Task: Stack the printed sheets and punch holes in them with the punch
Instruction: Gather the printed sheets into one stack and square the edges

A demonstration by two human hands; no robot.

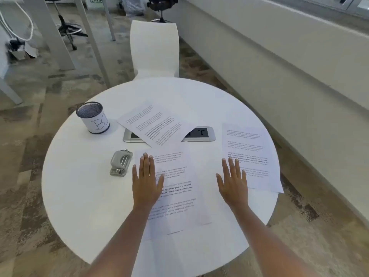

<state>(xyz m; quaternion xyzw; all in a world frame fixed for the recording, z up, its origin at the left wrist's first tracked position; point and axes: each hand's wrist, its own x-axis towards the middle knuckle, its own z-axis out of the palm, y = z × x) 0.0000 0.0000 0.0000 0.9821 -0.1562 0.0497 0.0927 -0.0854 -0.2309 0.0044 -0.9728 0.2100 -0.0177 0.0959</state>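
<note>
Bright, even daylight; soft shadows; blurred, wide-angle-bent edges

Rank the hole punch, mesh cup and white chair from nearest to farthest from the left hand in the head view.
From the left hand:
1. Hole punch, just to its left.
2. Mesh cup, farther back-left on the table.
3. White chair, beyond the table's far edge.

We see a round white tabletop (83,196) standing on a floor of mottled brown and grey carpet (40,86). Behind the tabletop stands a white moulded plastic chair (154,48), pushed close to its far edge. On the right runs a long pale cream wall ledge (279,62), with a window frame (339,5) above it. At the upper left we see white table legs (87,37) and a black swivel stool with a chrome foot ring (67,27). The light is soft and even.
</note>
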